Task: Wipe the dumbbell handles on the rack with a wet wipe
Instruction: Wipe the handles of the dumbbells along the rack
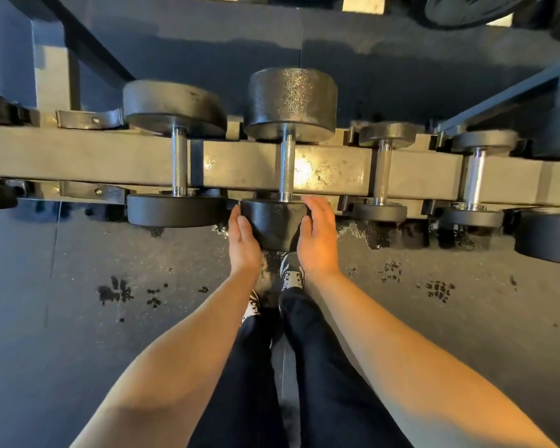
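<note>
Middle dumbbell [286,150] lying across the rack [88,156], knurled handle [286,166] spanning the beam, near head overhanging toward the floor [78,286]. Left hand [243,242] and right hand [317,237] pressed flat against either side of that near head, each grip wide with straight fingers, pinching nothing. Flanked by other dumbbells: a larger one [177,156] to the left, smaller ones [382,169] to the right.

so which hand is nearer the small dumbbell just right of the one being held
Right. The right hand presses the right side of the held dumbbell's near head, next to the small dumbbell. The left hand is on the head's far side.
</note>
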The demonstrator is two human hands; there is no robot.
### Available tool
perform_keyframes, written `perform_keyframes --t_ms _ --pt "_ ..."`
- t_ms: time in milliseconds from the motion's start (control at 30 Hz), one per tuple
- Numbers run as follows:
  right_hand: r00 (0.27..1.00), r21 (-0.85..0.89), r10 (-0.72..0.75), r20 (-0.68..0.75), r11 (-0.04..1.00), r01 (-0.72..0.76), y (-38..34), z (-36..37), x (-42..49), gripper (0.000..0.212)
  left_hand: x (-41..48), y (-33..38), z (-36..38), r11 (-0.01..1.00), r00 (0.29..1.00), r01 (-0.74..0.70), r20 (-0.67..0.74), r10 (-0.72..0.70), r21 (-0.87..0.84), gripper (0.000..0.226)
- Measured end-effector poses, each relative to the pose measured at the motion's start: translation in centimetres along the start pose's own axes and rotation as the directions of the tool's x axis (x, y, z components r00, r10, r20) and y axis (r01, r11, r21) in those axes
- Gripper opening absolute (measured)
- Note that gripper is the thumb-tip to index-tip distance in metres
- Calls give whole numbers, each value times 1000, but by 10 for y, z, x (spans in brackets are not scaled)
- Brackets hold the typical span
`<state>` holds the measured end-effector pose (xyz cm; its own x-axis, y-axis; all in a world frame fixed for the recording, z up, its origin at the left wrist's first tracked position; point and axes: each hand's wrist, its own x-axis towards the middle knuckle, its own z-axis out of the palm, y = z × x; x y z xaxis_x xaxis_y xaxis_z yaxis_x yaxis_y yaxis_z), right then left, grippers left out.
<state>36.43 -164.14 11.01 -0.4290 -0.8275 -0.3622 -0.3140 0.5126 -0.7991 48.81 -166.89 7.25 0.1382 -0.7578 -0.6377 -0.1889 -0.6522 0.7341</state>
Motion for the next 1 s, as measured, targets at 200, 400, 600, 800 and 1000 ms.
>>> perform_keyframes --t_ms 200,400,600,800,1000 --pt "977 335 212 -17 922 -195 -7 -9 -6 38 -36 -24 17 427 749 -649 435 499 630 72" --pt "974 398 227 -17 895 -202 -6 -11 -14 38 -26 -38 -6 174 616 -760 610 499 626 90" --pt "970 323 229 -78 926 -193 -5 -5 -19 41 -22 -39 -22 872 918 -368 272 287 322 62" --pt "929 526 366 -52 801 -286 9 -12 -18 41 -23 -3 20 278 678 -709 517 522 648 60" --pt "891 651 450 -57 694 -309 10 -29 -10 28 -29 9 32 -162 538 -760 750 385 629 73"
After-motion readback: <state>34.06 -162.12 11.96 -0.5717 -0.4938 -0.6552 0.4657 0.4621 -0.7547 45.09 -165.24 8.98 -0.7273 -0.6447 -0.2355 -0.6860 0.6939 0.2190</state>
